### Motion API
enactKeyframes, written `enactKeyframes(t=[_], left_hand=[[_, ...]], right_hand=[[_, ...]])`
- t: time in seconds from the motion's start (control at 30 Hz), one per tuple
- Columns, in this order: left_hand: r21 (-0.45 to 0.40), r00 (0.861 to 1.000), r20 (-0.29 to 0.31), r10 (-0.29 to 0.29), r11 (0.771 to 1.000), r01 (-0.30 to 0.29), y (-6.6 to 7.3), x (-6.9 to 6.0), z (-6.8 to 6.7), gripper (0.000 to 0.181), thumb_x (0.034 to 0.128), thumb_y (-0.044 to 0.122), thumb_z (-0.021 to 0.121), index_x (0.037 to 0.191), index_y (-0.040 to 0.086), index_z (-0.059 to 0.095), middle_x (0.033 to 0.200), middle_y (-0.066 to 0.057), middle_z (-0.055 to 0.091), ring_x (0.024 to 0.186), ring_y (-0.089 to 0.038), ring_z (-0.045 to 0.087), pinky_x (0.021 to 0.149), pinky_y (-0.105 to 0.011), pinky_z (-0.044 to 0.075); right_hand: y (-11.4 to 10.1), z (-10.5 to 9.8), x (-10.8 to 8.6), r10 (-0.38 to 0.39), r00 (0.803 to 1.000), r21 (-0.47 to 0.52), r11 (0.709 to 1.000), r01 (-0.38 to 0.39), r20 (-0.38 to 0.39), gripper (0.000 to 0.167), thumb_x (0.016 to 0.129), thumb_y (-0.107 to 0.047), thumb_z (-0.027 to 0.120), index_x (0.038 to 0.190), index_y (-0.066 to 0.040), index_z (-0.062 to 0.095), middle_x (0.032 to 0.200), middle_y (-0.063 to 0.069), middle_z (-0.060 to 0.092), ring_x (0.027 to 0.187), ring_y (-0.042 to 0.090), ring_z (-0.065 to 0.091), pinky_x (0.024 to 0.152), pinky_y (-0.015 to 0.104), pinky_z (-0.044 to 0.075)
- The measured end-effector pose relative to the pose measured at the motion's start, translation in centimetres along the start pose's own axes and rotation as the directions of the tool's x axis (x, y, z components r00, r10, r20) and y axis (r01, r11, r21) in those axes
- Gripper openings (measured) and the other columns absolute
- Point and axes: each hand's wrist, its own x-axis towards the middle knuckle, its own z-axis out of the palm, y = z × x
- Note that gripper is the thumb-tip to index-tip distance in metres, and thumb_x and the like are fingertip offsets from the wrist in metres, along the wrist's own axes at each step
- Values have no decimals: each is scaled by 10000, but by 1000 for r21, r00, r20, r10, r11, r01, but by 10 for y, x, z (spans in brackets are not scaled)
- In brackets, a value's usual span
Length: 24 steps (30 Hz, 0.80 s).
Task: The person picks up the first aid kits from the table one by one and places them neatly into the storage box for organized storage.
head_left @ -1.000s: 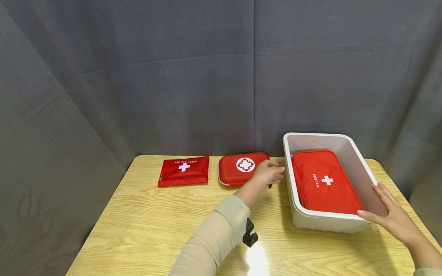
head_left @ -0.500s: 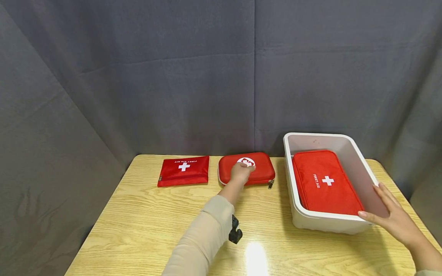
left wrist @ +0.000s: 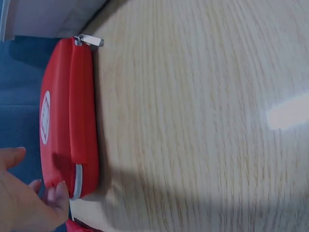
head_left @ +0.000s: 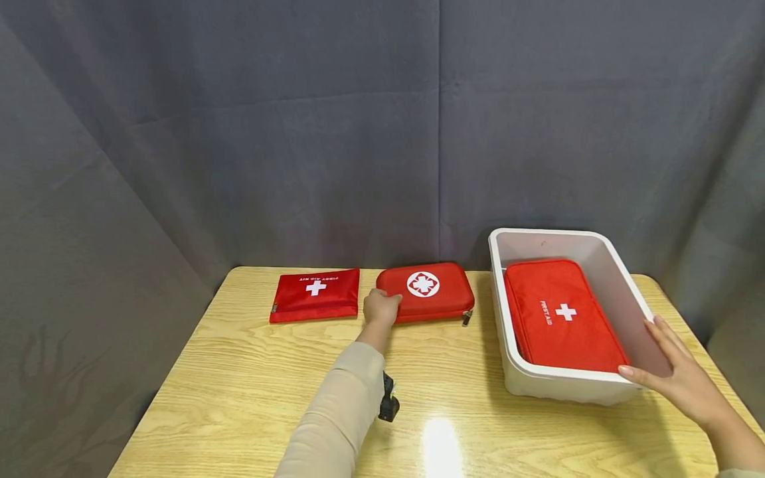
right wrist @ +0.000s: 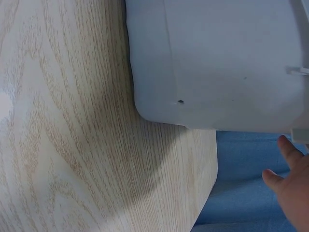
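My left hand is at the left end of a hard red first-aid case with a white round emblem. In the left wrist view, the fingers are at the case's end, while the thumb is spread apart from them. Fairly straight fingers of my right hand rest on the right rim of a white plastic bin, its thumb at the front right corner. Inside the bin lies a red fabric first-aid bag. The right wrist view shows only part of that hand beside the bin's outer wall.
A flat red first-aid pouch lies left of the case on the wooden table. Behind the table hangs a grey curtain. The case's zipper pull sticks out near the bin's left wall.
My left hand has moved left across the hard case, from its right end beside the bin to its left end. The right hand stays at the bin's rim.
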Motion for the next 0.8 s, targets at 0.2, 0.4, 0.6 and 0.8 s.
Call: enactKeyframes(t=[0.2,0.4,0.6,0.8], left_hand=[[3,986,42,-162,987,162,61,-65,-72,466,733,219,668,1055,-65,486,1018,-227,482,929,-370,484,669,-277,426],[-41,987,41,-155,987,156,3,-14,-21,628,689,331,693,1106,-56,427,981,-198,531,855,-311,527,748,-367,424],[-75,986,25,-164,983,166,-89,69,72,891,529,551,730,1136,-31,436,974,-158,538,870,-303,514,755,-404,419],[-58,982,98,-160,984,166,-63,35,43,851,666,457,684,1238,-84,359,1152,-225,466,1032,-358,442,863,-436,362]], right_hand=[[0,0,0,-5,1000,7,1000,5,-2,840,763,-189,633,1376,-34,79,1429,13,-78,1261,155,-106,880,647,-17],[-2,-1,2,-3,1000,5,1000,3,-1,845,761,-192,637,1378,-45,79,1429,-1,-80,1261,154,-107,877,651,-13],[-2,-1,2,1,1000,7,1000,-1,0,845,760,-180,636,1379,-50,76,1429,4,-77,1264,173,-106,881,647,-15],[-1,0,-1,3,1000,11,1000,-3,0,843,762,-180,634,1380,-55,75,1428,-21,-78,1259,121,-104,883,646,-18]])
